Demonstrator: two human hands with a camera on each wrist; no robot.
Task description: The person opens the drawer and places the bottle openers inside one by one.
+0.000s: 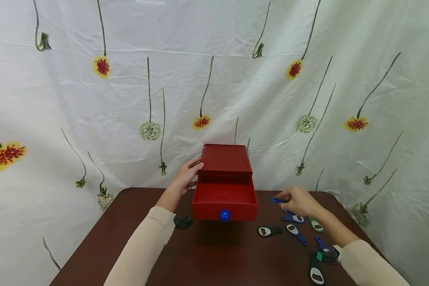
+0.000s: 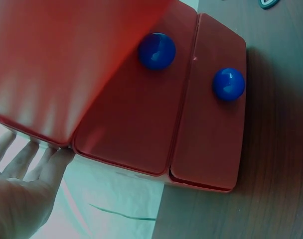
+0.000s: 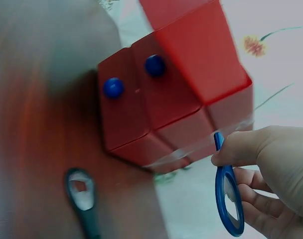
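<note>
A red drawer cabinet [image 1: 226,157] stands at the back of the table. Its top drawer [image 1: 208,212] is pulled out, showing a blue knob [image 1: 225,215] and a bare visible floor. Below it, the middle drawer [image 2: 126,114] and bottom drawer [image 2: 209,129] are closed. My left hand [image 1: 186,174] touches the cabinet's left side near the top, its fingers extended along that side. To the right of the cabinet, my right hand [image 1: 300,201] pinches a blue bottle opener [image 3: 220,196] between thumb and fingers, above the table.
Several bottle openers lie on the table's right side: a black one [image 1: 265,231], a blue one [image 1: 296,234], a green one [image 1: 316,225] and another black one [image 1: 316,275] near the front. A flowered white cloth [image 1: 236,91] hangs behind the dark table [image 1: 128,222].
</note>
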